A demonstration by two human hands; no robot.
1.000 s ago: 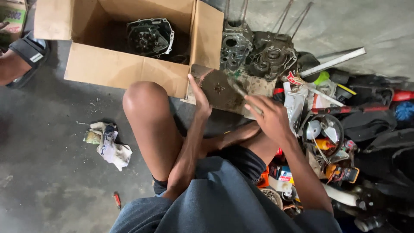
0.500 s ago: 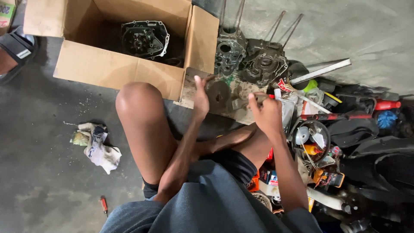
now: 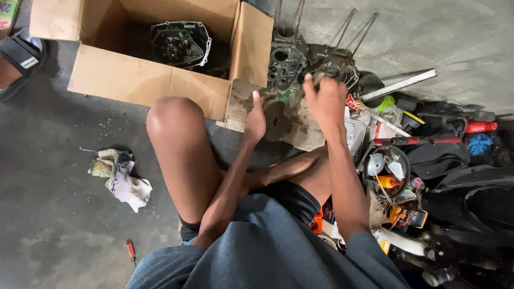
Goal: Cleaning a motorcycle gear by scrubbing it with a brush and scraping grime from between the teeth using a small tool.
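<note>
Grey and greasy, a round metal disc (image 3: 276, 121) lies on a worn wooden board (image 3: 300, 128) on the concrete floor (image 3: 64, 214), just in front of the seated person's raised knee (image 3: 170, 119). In the head view, the left hand (image 3: 256, 119) rests at the disc's left edge, fingers loosely bent and touching it, not wrapped around it. The right hand (image 3: 325, 100) is raised above the board's far side, fingers closed around a thin tool (image 3: 316, 80) whose tip I cannot make out.

The risk, as I judge it: the disc is only steadied, not clamped, so a hard push from the tool could slide it off the board, or the tool could skid toward the left fingers beside it.

Room is tight. The cardboard box (image 3: 144, 85) with an engine cover (image 3: 179, 44) inside closes the far left; two engine cases (image 3: 310, 67) stand just beyond the board; a heap of tools and parts (image 3: 407, 160) crowds the right. Open floor lies only to the near left, past the crumpled rag (image 3: 122, 179) and a small red screwdriver (image 3: 130, 250)
</note>
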